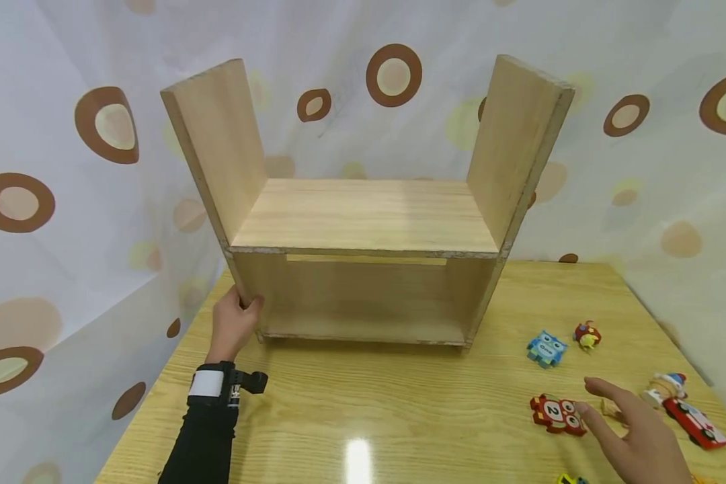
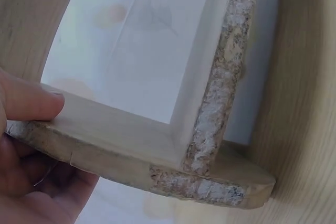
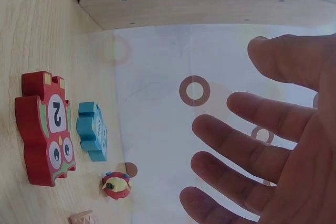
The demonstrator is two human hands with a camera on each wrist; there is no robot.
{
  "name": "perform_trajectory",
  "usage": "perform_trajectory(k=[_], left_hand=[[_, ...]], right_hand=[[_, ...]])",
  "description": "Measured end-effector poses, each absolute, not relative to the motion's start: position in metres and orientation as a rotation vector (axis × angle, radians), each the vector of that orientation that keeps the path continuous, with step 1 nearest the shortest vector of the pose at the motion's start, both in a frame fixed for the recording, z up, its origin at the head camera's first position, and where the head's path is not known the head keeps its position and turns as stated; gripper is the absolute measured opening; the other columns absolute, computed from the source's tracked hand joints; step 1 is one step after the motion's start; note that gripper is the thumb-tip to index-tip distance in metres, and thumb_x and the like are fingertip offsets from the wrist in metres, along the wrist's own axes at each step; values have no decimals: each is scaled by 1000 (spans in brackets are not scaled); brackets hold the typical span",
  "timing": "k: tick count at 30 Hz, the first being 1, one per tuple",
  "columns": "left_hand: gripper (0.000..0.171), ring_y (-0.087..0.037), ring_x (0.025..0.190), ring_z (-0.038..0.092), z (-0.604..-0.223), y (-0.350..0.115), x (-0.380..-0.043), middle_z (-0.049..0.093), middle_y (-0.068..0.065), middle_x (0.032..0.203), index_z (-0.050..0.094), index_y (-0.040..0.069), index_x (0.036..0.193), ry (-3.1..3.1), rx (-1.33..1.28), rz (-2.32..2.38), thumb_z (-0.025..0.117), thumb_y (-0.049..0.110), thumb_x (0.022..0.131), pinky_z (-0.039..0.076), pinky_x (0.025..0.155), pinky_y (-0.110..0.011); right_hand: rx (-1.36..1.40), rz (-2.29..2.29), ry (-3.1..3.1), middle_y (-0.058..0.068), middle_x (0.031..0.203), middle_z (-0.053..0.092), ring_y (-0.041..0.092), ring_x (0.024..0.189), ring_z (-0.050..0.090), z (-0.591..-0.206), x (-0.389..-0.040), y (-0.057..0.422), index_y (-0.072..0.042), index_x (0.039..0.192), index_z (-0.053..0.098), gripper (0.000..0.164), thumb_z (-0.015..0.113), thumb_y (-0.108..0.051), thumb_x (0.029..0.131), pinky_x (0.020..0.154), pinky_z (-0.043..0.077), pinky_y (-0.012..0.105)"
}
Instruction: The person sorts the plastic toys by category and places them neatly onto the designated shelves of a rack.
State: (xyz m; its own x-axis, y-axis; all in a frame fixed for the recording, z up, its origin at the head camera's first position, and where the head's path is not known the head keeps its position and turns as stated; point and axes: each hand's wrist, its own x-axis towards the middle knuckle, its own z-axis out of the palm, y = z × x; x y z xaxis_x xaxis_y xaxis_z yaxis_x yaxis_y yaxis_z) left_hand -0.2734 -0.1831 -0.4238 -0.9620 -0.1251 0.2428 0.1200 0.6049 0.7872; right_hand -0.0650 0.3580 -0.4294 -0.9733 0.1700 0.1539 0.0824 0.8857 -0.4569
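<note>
A small wooden shelf with two tall side panels stands on the table against the patterned cloth. My left hand grips the lower front edge of its left side panel. In the left wrist view, the thumb lies on one face of the board and the fingers curl beneath the other. At the lower right of the head view, my right hand hovers with spread fingers and holds nothing. Closest to it lies a red owl block marked 2. Farther back sits a blue owl block.
A small red-and-yellow toy sits beside the blue owl. Toward the right table edge lie a red-and-white toy car and a figure with a blue-and-red cap. Part of a yellow toy shows at the bottom. Cloth-covered walls border the table.
</note>
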Motion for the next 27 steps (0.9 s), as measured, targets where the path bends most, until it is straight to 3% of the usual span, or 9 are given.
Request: perform_trajectory(k=[6, 16, 20, 27], left_hand=[[38, -37, 100, 67, -428, -160, -268, 67, -29, 120, 59, -6, 125, -2506, -49, -1312, 58, 17, 95, 50, 72, -35], [15, -31, 79, 63, -432, -122, -245, 71, -25, 96, 62, -4, 98, -2380, -123, -1268, 62, 9, 91, 41, 62, -30], [19, -32, 80, 65, -430, -114, -234, 72, -25, 97, 65, -6, 104, -2352, -132, -1263, 62, 8, 91, 43, 62, -31], [24, -37, 91, 70, -430, -113, -230, 72, -26, 105, 65, -6, 111, -2318, -124, -1266, 61, 4, 90, 54, 70, -44]], right_hand=[[-206, 667, -2859, 33, 126, 61, 51, 108, 55, -433, -63, 362, 4, 131, 56, 47, 58, -31, 101, 78, 50, 61], [-218, 712, -2833, 33, 126, 60, 50, 110, 54, -438, -59, 360, 5, 131, 56, 45, 58, -28, 101, 81, 50, 62], [-234, 705, -2838, 34, 123, 61, 51, 108, 56, -438, -58, 358, 6, 129, 57, 45, 58, -28, 100, 80, 51, 62], [-238, 700, -2823, 32, 121, 63, 48, 107, 56, -438, -56, 355, 6, 127, 58, 44, 60, -28, 99, 81, 51, 61]])
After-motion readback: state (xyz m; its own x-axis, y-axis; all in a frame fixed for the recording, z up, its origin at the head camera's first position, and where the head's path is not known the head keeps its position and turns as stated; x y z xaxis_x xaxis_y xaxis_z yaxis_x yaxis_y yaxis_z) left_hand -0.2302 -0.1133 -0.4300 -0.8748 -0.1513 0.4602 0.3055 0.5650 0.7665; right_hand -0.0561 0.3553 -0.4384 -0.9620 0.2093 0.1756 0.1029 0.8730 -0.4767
